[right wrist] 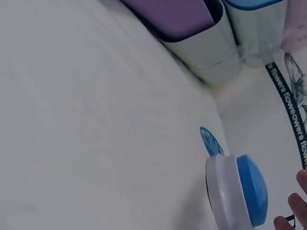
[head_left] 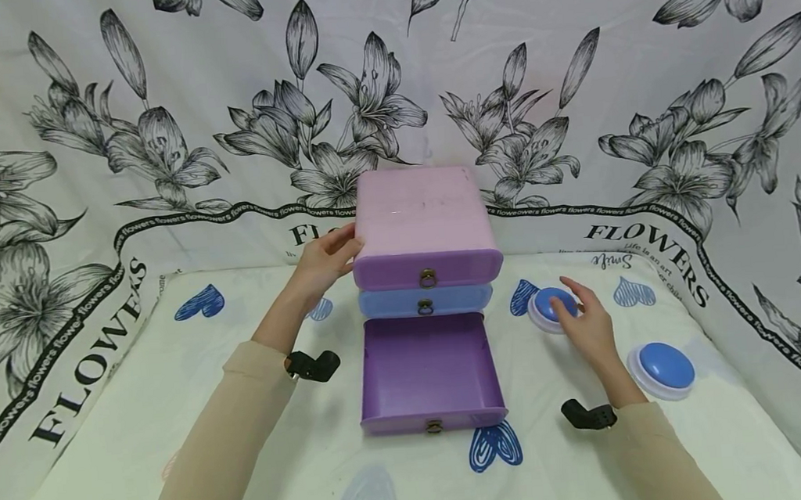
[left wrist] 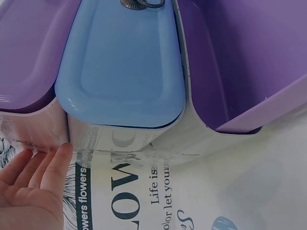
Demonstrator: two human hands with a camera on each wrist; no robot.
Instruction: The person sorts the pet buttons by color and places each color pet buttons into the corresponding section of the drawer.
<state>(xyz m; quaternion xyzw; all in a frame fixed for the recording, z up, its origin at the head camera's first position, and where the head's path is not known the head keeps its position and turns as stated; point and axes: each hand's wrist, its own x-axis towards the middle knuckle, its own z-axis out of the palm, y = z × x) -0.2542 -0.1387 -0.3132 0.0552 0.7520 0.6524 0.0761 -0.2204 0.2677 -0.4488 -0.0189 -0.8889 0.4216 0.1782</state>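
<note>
A small drawer cabinet (head_left: 425,209) stands in the middle with a pink top. Its top purple drawer (head_left: 388,273) and middle blue drawer (head_left: 391,304) are closed. The bottom purple drawer (head_left: 428,365) is pulled out, with nothing visible inside. My left hand (head_left: 324,268) rests its straight fingers against the cabinet's left side, level with the top drawer; the left wrist view shows the fingertips (left wrist: 62,153) at the pink wall. On the right, my right hand (head_left: 591,333) hovers with spread fingers by a round push light (head_left: 546,323) with a blue dome, which the fingers overlap in the head view.
A second blue-domed push light (head_left: 666,365) sits nearer and further right, beside my right forearm. White cloth with blue hearts (head_left: 366,496) covers the table. Behind the cabinet hangs a flower-printed curtain (head_left: 433,122).
</note>
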